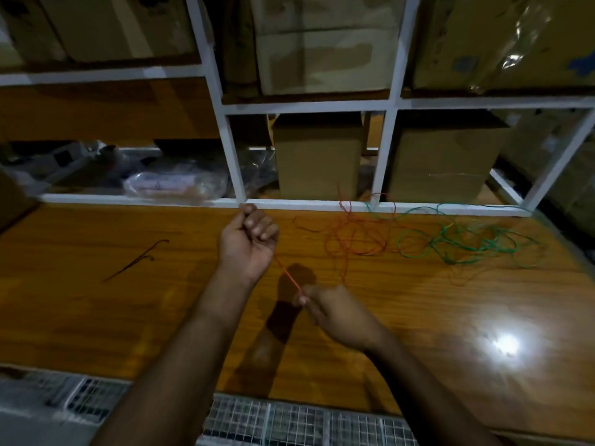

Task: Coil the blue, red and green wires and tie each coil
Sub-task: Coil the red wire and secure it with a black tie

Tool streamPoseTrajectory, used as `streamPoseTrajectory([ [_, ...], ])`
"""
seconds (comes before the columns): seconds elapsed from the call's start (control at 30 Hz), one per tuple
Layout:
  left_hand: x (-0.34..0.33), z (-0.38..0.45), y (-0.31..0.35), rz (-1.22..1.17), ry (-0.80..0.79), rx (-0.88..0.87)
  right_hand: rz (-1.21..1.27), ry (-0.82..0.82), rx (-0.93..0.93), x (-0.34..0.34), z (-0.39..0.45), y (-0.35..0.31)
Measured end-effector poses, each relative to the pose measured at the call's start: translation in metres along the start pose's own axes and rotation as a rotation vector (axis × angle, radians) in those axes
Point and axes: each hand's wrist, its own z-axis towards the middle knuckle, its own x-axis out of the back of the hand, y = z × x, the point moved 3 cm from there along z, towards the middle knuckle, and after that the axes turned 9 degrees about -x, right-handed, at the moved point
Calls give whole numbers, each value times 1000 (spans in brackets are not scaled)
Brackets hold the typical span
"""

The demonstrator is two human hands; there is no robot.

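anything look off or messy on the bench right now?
Yes. The red wire and green wire lie in loose tangles that overlap near the shelf frame, some loops draped over it. No blue wire is visible.

Your left hand is fisted above the wooden table, gripping the red wire. A taut stretch runs down to your right hand, which pinches it at the fingertips. The rest lies in loose loops by the white rack, beside the tangled green wire. A dark wire piece lies well left.
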Motion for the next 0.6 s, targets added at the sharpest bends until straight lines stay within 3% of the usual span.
streamPoseTrajectory([
  [0.1, 1, 19, -2, 301, 16, -171, -154, -137, -1, 7, -6, -13],
  [0.17, 3, 20, -1, 855, -76, -303, -227, -153, -40, 21, -6, -18],
  [0.27, 13, 13, 4, 1555, -303, -375, -336, -13, -98, 60, -6, -26],
  [0.37, 22, 3, 12, 1874, -581, -322, -375, 119, -99, 95, -5, -37],
  [0.47, 28, -11, 18, 1818, -710, -199, -372, 300, -85, 121, 2, -42],
  [0.6, 22, -25, 26, 1160, -643, 180, -200, 537, -68, 123, 24, -33],
])
